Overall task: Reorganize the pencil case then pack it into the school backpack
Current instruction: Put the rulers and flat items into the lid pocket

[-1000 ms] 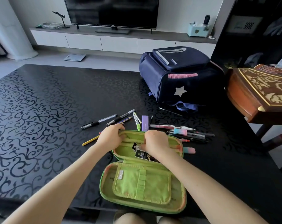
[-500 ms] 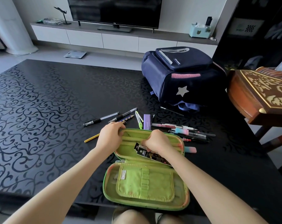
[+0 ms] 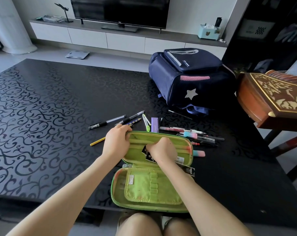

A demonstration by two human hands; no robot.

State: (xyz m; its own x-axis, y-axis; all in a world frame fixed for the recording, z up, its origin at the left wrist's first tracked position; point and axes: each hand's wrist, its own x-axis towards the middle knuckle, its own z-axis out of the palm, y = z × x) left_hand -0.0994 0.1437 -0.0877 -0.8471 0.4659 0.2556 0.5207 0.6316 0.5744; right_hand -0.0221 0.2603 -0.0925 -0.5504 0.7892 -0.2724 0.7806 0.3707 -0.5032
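Pencil case [image 3: 152, 189] lies open under both hands [image 3: 116, 143] [image 3: 161, 149].

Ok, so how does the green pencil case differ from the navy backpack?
The pencil case is green and small; the backpack is navy, far bigger, with a silver star. The pencil case lies unzipped and spread open, the left hand gripping its far rim, the right hand curled on a black packet inside; the backpack stands untouched behind it to the right and looks closed. Both rest on the black patterned table.
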